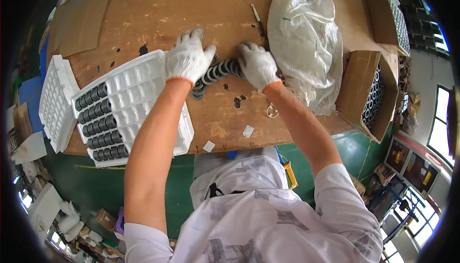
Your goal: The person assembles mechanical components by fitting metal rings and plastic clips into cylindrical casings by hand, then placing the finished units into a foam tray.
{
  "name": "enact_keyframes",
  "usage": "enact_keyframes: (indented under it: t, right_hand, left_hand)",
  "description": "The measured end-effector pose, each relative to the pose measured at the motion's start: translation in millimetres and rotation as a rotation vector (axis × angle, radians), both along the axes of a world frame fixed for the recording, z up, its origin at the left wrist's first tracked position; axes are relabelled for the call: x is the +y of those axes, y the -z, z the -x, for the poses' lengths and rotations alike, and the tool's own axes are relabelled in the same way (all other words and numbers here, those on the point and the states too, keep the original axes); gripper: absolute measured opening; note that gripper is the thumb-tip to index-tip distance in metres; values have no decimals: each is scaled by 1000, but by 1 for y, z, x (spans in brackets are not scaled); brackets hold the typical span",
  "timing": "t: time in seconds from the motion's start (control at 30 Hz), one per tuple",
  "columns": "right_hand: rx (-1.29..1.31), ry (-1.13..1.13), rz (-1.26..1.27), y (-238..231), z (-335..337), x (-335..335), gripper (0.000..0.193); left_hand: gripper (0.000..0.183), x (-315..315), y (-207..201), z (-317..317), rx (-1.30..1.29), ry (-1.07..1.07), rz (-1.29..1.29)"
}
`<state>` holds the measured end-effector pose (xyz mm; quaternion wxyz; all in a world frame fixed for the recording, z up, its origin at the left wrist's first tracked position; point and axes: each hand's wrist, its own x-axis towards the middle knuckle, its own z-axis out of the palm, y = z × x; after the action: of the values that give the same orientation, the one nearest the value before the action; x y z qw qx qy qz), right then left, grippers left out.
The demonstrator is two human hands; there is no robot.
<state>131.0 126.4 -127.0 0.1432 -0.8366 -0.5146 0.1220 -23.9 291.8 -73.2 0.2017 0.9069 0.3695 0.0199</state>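
A curved row of black rings [221,70] lies on the worn brown table between my two gloved hands. My left hand [186,58] is over the row's left end, beside the white foam tray. Its fingers and thumb are spread apart. At the other end of the row my right hand [258,65] is curled down, its fingers bent around the last rings; its thumb is hidden. The white foam tray [139,86] has several rows of pockets, and those on its left side hold black rings [98,124].
Another white foam tray [57,102] leans at the left. A translucent plastic sack [306,47] lies right of my right hand, with a pen-like tool [258,19] beside it. Cardboard boxes [357,85] of ringed parts stand at the right edge. Small paper squares [247,131] lie near the front edge.
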Motion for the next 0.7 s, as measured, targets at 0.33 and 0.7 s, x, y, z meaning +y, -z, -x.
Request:
enact_keyframes:
  t: [0.33,0.7]
  right_hand:
    - [223,-84,-97,11,72,-51,33]
    - [67,106,275,-12,24,-84,34]
  left_hand:
    - [55,-75,46,16,218,52,22]
    - [45,-131,24,51,-71,159,-190]
